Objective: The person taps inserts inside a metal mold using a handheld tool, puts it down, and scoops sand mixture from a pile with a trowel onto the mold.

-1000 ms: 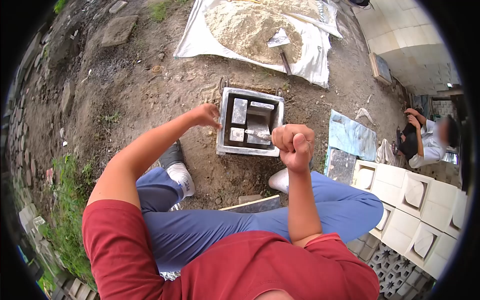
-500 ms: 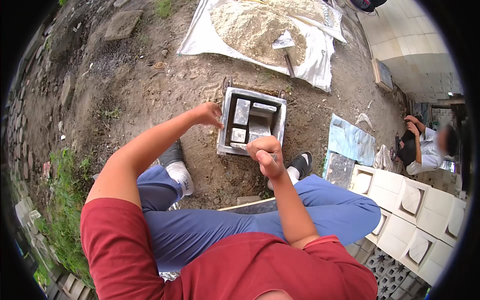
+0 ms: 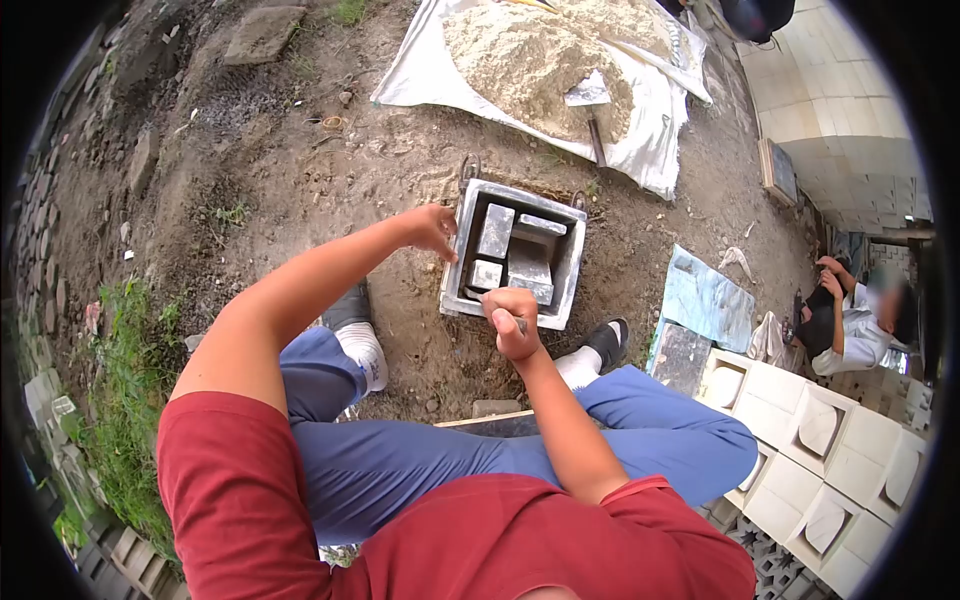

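A grey metal mould box [image 3: 574, 270] stands on the dirt between my feet, with several rectangular metal blocks [image 3: 496, 231] inside around a sloped central piece [image 3: 529, 270]. My left hand [image 3: 432, 232] is at the box's left rim, fingers apart and fingertips against the edge. Over the near rim, my right hand [image 3: 513, 318] is closed around a small hand tool; a bit of its grey end shows by the thumb. The tool's working part, toward the box's near left corner, is mostly hidden, so its kind is unclear.
Beyond the box, a white sheet [image 3: 422, 82] carries a sand pile [image 3: 520, 50] and a trowel [image 3: 590, 92]. Pale moulded blocks [image 3: 775, 398] lie in rows at right, near a blue sheet [image 3: 708, 290]. Another person [image 3: 858, 325] sits at far right.
My right hand has moved left along the near rim, toward the box's near left corner. My left hand stays by the left rim. The whole view has shifted slightly.
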Available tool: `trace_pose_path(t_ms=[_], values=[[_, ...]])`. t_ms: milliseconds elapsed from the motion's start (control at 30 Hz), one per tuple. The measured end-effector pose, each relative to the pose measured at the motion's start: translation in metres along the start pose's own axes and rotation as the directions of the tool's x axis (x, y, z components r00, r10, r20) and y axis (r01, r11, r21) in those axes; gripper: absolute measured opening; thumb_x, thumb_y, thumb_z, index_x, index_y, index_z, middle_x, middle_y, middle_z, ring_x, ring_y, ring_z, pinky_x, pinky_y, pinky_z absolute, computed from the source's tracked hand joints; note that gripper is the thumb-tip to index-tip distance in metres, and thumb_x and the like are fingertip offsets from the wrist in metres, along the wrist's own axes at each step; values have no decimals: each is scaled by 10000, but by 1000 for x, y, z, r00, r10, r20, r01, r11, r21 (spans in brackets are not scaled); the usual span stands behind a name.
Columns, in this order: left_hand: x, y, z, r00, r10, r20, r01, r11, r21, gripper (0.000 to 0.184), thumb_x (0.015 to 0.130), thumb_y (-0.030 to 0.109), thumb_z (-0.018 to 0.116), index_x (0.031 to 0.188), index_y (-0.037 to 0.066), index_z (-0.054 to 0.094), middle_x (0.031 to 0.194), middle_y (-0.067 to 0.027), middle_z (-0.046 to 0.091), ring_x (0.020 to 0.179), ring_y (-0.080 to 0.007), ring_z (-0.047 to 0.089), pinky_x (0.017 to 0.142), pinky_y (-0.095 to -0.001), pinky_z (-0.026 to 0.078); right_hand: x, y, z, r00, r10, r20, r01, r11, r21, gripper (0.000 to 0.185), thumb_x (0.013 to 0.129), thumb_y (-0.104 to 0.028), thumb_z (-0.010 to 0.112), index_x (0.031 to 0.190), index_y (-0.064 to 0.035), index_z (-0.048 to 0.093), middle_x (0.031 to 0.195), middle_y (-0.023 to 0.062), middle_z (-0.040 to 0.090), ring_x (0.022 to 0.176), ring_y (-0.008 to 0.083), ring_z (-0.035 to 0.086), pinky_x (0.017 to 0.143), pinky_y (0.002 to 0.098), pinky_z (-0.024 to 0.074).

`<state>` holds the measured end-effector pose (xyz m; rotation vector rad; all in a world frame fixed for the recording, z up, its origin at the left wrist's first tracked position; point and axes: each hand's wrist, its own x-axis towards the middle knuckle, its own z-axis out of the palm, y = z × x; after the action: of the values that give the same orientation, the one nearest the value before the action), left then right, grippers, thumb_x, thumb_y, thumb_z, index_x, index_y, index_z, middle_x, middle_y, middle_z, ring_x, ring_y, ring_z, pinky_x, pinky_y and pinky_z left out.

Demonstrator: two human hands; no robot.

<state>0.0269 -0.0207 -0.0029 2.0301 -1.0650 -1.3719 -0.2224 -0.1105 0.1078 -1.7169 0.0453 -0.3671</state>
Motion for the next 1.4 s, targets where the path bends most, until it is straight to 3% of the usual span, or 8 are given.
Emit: trace_pose_path(t_ms=[167,400,633,933,1033,1233,1300,1400], values=[[-4,-2,4,1000,4,-16,-5,999,-33,798,619,369,980,1272,27,675,1301,-204,675,1143,-305,679,956,-378,576,4,2,-16,988,134,-71,-115,966,230,456,879,-310,534,587,-26,330,523,37,321,472,146,310,479,361,231],[5,-12,7,1000,-13,-3,13,999,-33,801,609,385,984,1271,48,684,1280,-193,681,1114,-307,687,926,-382,585,13,-21,-11,999,30,-44,-29,999,32,425,875,-279,556,598,-26,358,550,69,317,468,217,341,490,370,269],[6,-8,2,1000,15,-12,-15,1000,2,788,614,385,980,1261,45,687,1290,-201,676,1125,-311,685,935,-381,579,13,-8,-12,967,204,-155,-154,946,286,447,896,-283,526,590,-21,334,546,20,338,511,116,320,496,340,233],[-9,3,1,997,45,-58,-43,998,39,723,622,396,956,1187,42,677,1221,-177,688,1185,-304,634,1026,-407,507,11,3,0,989,151,6,-150,975,163,455,902,-326,536,610,-25,359,557,32,334,509,136,325,495,345,249],[-12,11,-3,999,-33,-40,34,999,29,739,601,388,978,1210,71,705,1248,-216,685,1135,-306,678,983,-400,550,21,-17,2,980,188,-70,-177,974,143,452,917,-317,538,614,-20,382,564,33,348,518,131,347,502,342,271],[-16,8,3,996,-68,-60,65,996,-56,750,581,395,977,1199,65,711,1184,-190,715,1118,-303,684,982,-394,544,11,-4,8,993,96,63,-103,988,113,365,884,-229,535,640,5,398,573,45,352,519,139,356,510,336,297],[-12,5,3,992,70,-102,-66,997,50,693,591,376,983,1141,65,696,1039,-158,696,861,-250,682,724,-388,561,17,-9,8,991,132,39,-134,988,74,346,874,-204,535,632,2,397,572,57,351,512,152,362,510,338,309],[-16,9,2,990,78,-117,-65,991,115,705,584,381,987,1141,59,698,1024,-162,701,876,-255,678,764,-392,556,29,-41,-1,997,68,-23,-67,997,45,357,883,-224,527,632,1,411,574,68,361,511,164,372,508,342,311]])
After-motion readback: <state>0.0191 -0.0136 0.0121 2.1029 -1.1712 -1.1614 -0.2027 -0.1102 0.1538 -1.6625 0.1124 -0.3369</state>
